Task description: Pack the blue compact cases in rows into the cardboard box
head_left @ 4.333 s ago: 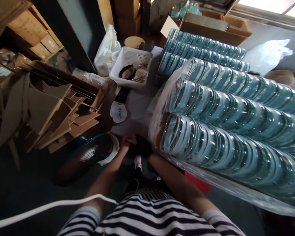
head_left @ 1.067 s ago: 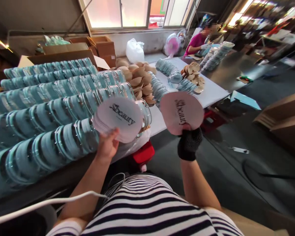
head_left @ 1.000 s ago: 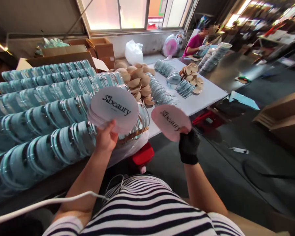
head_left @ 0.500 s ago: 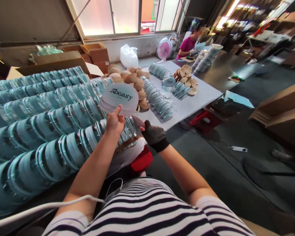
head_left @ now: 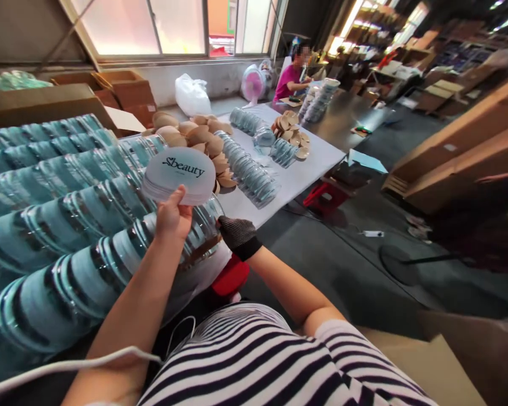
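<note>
A stack of white oval cards (head_left: 180,177), the top one printed "beauty" in black, lies in my bare left hand (head_left: 174,217), thumb on top. My right hand (head_left: 237,232) wears a dark knit glove with a black cuff. Its fingers are closed at the rim of a clear round plastic piece (head_left: 209,214) at the near end of a row; the fingertips are partly hidden. Long rows of nested clear pieces with pale blue layers (head_left: 88,270) fill the left side.
Tan curved pieces (head_left: 198,135) and clear nested stacks (head_left: 249,172) stand on the white-covered table (head_left: 317,158). A co-worker in a magenta top (head_left: 285,82) sits beyond, near a fan (head_left: 253,84). A red stool (head_left: 231,276) stands below the table edge. Cardboard boxes (head_left: 461,135) are at right.
The view has turned right. The card that was in my right hand no longer shows; that hand is now at the clear piece's rim. My left hand still holds the stack.
</note>
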`<control>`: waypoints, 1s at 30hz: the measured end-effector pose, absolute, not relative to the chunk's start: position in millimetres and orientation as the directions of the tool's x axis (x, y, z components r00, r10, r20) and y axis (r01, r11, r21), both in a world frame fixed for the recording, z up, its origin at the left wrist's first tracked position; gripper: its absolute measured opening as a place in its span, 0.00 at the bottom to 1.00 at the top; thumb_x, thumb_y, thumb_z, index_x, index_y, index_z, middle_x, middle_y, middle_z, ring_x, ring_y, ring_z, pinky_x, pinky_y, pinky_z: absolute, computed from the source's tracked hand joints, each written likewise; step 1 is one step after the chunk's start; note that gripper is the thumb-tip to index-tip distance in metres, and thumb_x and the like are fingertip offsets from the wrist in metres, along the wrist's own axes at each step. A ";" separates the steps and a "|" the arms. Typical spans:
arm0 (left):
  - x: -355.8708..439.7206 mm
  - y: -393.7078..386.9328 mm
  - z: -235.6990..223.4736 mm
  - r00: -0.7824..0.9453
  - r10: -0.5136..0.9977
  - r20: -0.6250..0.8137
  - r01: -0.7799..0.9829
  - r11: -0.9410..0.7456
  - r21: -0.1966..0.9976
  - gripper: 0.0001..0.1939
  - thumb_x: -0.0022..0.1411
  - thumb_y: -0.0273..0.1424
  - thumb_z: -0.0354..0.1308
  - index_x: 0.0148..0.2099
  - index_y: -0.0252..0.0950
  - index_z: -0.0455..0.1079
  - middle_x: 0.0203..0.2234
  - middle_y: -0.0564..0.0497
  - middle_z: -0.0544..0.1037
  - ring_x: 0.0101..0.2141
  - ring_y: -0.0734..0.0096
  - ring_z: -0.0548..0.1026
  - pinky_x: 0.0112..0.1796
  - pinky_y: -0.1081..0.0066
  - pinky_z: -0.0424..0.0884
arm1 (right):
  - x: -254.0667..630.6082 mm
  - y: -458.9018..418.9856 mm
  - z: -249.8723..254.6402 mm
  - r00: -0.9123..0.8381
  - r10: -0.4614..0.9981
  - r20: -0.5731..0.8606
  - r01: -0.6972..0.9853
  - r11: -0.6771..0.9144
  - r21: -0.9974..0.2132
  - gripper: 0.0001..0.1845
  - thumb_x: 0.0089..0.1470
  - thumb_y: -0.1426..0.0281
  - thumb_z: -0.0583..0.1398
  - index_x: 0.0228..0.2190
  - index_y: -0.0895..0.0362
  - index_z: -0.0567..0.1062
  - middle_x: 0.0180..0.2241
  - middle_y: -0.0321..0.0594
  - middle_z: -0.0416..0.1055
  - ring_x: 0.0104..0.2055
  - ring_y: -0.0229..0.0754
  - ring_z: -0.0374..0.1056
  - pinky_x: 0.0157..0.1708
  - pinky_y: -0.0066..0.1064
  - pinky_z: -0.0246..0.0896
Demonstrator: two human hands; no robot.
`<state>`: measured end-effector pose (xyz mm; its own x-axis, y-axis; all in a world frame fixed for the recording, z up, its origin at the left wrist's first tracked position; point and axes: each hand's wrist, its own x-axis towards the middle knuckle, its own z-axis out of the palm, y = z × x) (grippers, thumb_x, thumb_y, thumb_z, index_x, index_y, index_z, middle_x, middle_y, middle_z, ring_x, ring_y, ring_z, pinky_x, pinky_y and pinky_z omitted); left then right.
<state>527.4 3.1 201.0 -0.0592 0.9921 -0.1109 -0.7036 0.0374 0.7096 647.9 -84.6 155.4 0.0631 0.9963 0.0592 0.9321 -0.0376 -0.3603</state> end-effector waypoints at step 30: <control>485.8 -23.0 206.1 -0.236 0.965 0.119 -0.637 -0.246 0.731 0.18 0.43 0.21 0.69 0.39 0.38 0.75 0.38 0.51 0.82 0.47 0.63 0.78 0.51 0.62 0.74 | 673.1 -134.7 177.8 0.394 0.710 0.583 0.846 -0.031 -0.532 0.27 0.60 0.53 0.51 0.46 0.61 0.74 0.35 0.54 0.77 0.38 0.52 0.75 0.37 0.38 0.70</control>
